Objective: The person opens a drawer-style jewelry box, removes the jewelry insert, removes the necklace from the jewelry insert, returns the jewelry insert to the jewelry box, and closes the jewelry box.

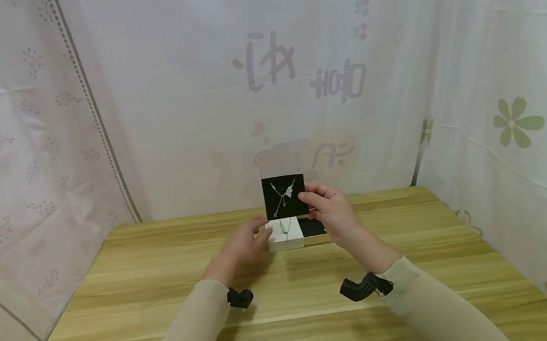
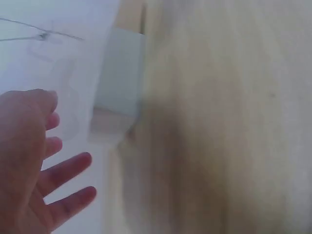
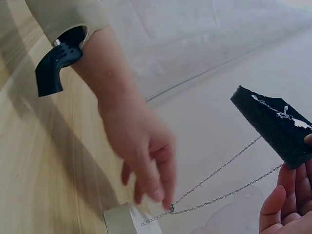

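My right hand pinches a black foam jewelry pad by its right edge, holding it upright above the table. A silver necklace with a white pendant lies across the pad's face. From behind the pad its thin chain hangs in a loop, the two strands meeting at a small clasp. My left hand is beside the white box, close to the hanging chain end, its fingers loosely bent with nothing between them in the left wrist view. The chain overlaps the box in the head view.
A second box part with a black inside and tan front side stands against the white box's right, partly behind my right hand. Both are on the wood-grain table. Printed white curtains hang behind and at both sides.
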Demonstrator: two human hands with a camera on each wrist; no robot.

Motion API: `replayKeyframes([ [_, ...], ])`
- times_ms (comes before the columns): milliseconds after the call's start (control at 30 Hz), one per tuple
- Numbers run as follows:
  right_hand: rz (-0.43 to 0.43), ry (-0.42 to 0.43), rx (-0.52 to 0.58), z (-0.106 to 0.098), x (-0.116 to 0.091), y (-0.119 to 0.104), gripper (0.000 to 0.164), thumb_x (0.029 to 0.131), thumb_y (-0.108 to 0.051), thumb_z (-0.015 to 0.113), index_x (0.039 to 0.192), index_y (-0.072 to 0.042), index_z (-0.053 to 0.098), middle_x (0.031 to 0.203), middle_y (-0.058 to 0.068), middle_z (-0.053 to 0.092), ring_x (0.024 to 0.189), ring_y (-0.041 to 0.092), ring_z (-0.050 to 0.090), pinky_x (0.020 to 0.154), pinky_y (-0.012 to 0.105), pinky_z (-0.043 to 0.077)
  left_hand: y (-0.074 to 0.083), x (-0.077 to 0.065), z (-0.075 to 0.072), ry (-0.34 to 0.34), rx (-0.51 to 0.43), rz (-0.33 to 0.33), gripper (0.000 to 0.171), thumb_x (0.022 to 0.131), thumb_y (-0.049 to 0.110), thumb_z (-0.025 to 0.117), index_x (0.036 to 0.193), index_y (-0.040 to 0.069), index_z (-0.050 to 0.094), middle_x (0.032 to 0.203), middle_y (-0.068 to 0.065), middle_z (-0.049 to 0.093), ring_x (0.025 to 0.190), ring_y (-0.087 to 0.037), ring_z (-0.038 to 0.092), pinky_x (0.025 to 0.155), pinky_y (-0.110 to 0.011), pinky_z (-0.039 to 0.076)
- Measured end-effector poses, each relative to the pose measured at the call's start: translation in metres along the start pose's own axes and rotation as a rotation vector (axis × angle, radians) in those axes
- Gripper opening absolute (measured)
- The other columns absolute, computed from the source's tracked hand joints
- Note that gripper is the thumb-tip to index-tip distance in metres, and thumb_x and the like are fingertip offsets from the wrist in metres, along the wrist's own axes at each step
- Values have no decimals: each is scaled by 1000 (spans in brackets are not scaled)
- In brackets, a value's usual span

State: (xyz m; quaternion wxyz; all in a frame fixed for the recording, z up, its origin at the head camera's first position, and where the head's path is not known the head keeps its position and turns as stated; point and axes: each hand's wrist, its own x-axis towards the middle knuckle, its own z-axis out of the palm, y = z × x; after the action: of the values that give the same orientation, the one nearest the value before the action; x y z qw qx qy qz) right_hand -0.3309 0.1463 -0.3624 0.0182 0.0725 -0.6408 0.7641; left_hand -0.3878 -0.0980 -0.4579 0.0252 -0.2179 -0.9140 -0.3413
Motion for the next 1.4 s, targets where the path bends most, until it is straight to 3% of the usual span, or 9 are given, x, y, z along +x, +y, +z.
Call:
replayKeyframes([
  [67, -1, -9, -2, 1, -1, 1, 5, 106, -11, 71, 109, -14, 74, 110, -4, 65, 81, 12, 55, 73, 23, 56, 3, -3, -7, 60, -27, 11, 47, 115, 30, 60, 156, 8, 61, 166, -16, 54, 140, -38, 66, 115, -54, 57],
  [233, -14, -28, -9, 3, -2, 2, 6, 106, -11, 72, 106, -16, 75, 109, -5, 67, 84, 13, 56, 73, 23, 56, 21, -13, -35, 222, -96, 123, 39, 113, 21, 63, 149, 4, 67, 148, -20, 66, 123, -37, 74, 101, -52, 65],
  [367, -24, -30, -1, 4, -2, 2, 9, 106, -11, 71, 103, -18, 75, 106, -6, 68, 89, 13, 58, 72, 23, 55, 37, -20, -55, 342, -74, 220, 36, 112, 18, 66, 144, 4, 71, 136, -19, 71, 112, -35, 78, 94, -51, 67],
  [600, -26, -32, 0, 4, -3, 2, 11, 107, -9, 69, 102, -17, 75, 104, -6, 65, 86, 13, 56, 72, 22, 56, 58, -35, -77, 543, -59, 385, 33, 102, 7, 77, 134, 3, 77, 124, -18, 76, 97, -32, 82, 80, -50, 69],
  [767, -27, -30, 0, 3, -3, 3, 13, 107, -10, 69, 100, -19, 74, 103, -5, 66, 83, 12, 55, 72, 22, 57, 75, -43, -84, 597, -32, 468, 31, 98, 5, 82, 129, 3, 79, 118, -15, 76, 92, -28, 81, 75, -46, 69],
  [1067, -38, -54, 2, 6, -8, 2, 9, 108, -10, 68, 105, -15, 76, 100, -3, 73, 86, 16, 60, 73, 23, 55, 107, -47, -82, 640, 184, 626, 21, 93, 13, 90, 112, 6, 85, 98, -7, 74, 73, -18, 70, 61, -30, 60],
  [1200, -39, -61, 19, 6, -8, 2, 10, 108, -10, 67, 108, -12, 77, 103, -1, 75, 88, 18, 62, 73, 22, 54, 117, -45, -77, 655, 286, 647, 20, 91, 18, 93, 106, 8, 86, 90, -5, 69, 67, -16, 65, 59, -26, 57],
  [1400, -36, -71, 14, 6, -10, 0, 9, 109, -10, 67, 111, -8, 75, 100, -5, 75, 84, 13, 62, 72, 21, 55, 124, -41, -68, 691, 412, 622, 23, 89, 25, 95, 104, 10, 88, 85, -2, 65, 62, -12, 62, 54, -25, 55],
])
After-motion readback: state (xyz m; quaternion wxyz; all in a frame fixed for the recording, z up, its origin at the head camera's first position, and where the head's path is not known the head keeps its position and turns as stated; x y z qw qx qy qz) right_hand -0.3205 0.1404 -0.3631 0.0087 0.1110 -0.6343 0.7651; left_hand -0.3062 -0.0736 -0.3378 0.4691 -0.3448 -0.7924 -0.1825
